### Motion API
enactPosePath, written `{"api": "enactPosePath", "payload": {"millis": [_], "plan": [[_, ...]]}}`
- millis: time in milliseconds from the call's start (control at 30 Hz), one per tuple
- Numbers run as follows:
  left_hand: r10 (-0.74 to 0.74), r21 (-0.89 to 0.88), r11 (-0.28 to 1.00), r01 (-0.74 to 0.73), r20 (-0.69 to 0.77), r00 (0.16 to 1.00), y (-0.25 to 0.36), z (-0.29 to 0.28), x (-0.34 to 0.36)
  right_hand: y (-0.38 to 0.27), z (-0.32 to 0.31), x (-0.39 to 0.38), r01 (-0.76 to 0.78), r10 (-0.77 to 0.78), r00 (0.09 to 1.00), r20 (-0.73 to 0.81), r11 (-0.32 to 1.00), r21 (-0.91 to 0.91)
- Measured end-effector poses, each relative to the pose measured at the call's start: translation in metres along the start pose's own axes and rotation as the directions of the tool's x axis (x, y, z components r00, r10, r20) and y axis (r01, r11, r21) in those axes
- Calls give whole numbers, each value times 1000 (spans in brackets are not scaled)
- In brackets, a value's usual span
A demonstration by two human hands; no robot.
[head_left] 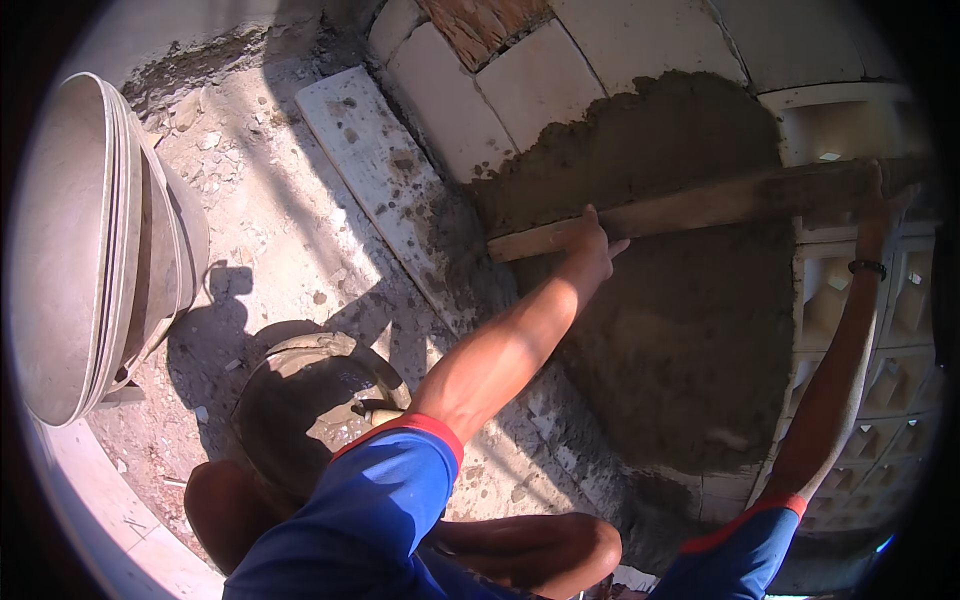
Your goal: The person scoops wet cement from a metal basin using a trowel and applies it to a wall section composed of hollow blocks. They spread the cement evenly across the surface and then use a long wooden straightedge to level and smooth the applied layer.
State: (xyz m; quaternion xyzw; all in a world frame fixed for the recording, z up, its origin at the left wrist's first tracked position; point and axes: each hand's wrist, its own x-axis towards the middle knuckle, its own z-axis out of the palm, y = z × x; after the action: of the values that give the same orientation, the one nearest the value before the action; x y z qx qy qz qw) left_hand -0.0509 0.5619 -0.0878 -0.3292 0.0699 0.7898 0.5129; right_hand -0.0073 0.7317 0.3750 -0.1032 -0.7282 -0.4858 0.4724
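A long wooden board (690,203) lies across a patch of wet grey mortar (680,340) on the tiled wall. My left hand (593,250) grips the board near its left end, with a finger and the thumb sticking out past its edges. Farther right, my right hand (880,205) holds the other end, beside the patterned vent blocks (832,285); shadow partly hides its fingers. Mortar shows both above and below the board.
Between my knees and the wall stands a bucket (262,415) of wet mortar with a tool handle (382,414) in it. Large nested basins (65,250) are at the left. A mortar-spattered white slab (360,150) runs along the wall's foot, beside rubble-strewn ground (235,130).
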Motion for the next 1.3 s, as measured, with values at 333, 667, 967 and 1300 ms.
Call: {"api": "enactPosePath", "payload": {"millis": [333,667,967,1300], "plan": [[71,36,997,-72,21,997,41,31,-40,-85,-65,42,-302,293,927,233,953,5],[89,97,991,-91,23,996,70,9,-26,-132,-61,15,-369,342,902,263,927,61],[121,96,988,-119,-7,993,79,18,-25,-115,-31,38,-278,262,943,205,959,53],[109,4,994,-110,105,988,86,28,-25,-140,-52,54,-287,260,939,226,953,96]]}}
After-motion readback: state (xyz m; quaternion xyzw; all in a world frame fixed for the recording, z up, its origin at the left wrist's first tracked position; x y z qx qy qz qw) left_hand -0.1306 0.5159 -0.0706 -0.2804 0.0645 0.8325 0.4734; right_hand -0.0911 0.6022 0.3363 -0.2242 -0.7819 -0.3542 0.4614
